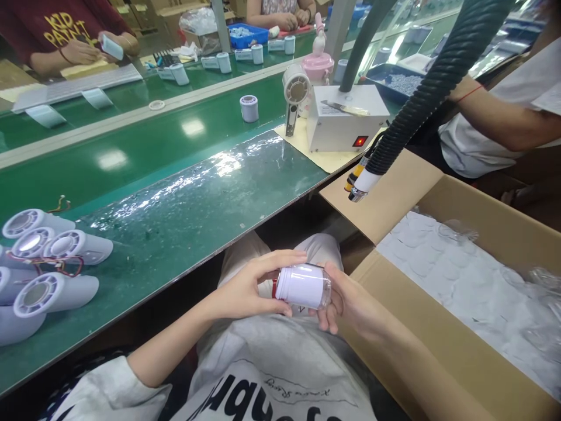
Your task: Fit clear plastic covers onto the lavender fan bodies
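Above my lap, a pale lilac cylindrical housing point(302, 285) lies on its side inside a clear plastic cover. My left hand point(256, 286) has its thumb and fingers wrapped round the left end, where a bit of red shows. At the other end, my right hand point(346, 295) grips the clear cover with thumb and curled fingers. Both hands are closed on the same piece, in front of the bench edge. What lies inside the left end is hidden by my fingers.
Several lilac housings point(65, 292) with wires lie at the bench's left. An open carton point(438, 280) of clear covers stands at my right, below a black hose point(416, 111). A white box with a red switch point(346, 120) and handheld fan point(297, 88) stand behind. Co-workers sit opposite and right.
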`<state>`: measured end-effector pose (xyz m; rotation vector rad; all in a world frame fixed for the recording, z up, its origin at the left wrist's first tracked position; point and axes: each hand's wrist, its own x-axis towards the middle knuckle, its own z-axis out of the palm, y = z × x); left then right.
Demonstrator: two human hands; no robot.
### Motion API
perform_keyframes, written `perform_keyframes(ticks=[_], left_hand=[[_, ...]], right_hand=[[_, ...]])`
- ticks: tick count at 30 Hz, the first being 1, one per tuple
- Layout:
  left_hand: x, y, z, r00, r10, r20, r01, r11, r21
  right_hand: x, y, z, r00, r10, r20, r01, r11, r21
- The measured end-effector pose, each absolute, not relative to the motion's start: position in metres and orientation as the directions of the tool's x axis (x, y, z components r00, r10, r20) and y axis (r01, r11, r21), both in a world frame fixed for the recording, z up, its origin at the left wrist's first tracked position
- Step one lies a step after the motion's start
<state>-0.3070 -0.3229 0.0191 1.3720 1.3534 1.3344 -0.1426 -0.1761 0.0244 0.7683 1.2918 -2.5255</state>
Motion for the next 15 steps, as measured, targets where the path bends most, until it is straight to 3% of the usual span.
perform_keyframes(ticks=[4, 7, 10, 13, 15], left_hand=[[-0.306, -0.323, 0.022, -0.098, 0.978, 0.185, 0.212, -0.161, 0.964], [-0.302, -0.324, 0.028, -0.112, 0.989, 0.094, 0.169, -0.074, 0.983], [-0.298, -0.326, 0.034, -0.152, 0.988, -0.035, 0.064, 0.046, 0.997], [-0.295, -0.329, 0.035, -0.190, 0.975, -0.119, -0.063, 0.108, 0.992], [-0.294, -0.330, 0.034, -0.193, 0.967, -0.163, -0.135, 0.139, 0.981]], right_hand=[[-0.142, -0.175, 0.025, -0.798, -0.057, -0.600, 0.499, -0.622, -0.604], [-0.141, -0.176, 0.021, -0.765, -0.133, -0.630, 0.559, -0.622, -0.547], [-0.137, -0.178, 0.013, -0.803, -0.101, -0.587, 0.532, -0.564, -0.631], [-0.131, -0.179, 0.006, -0.927, 0.144, -0.346, 0.278, -0.351, -0.894], [-0.127, -0.177, 0.004, -0.957, 0.288, -0.033, 0.029, -0.015, -0.999]])
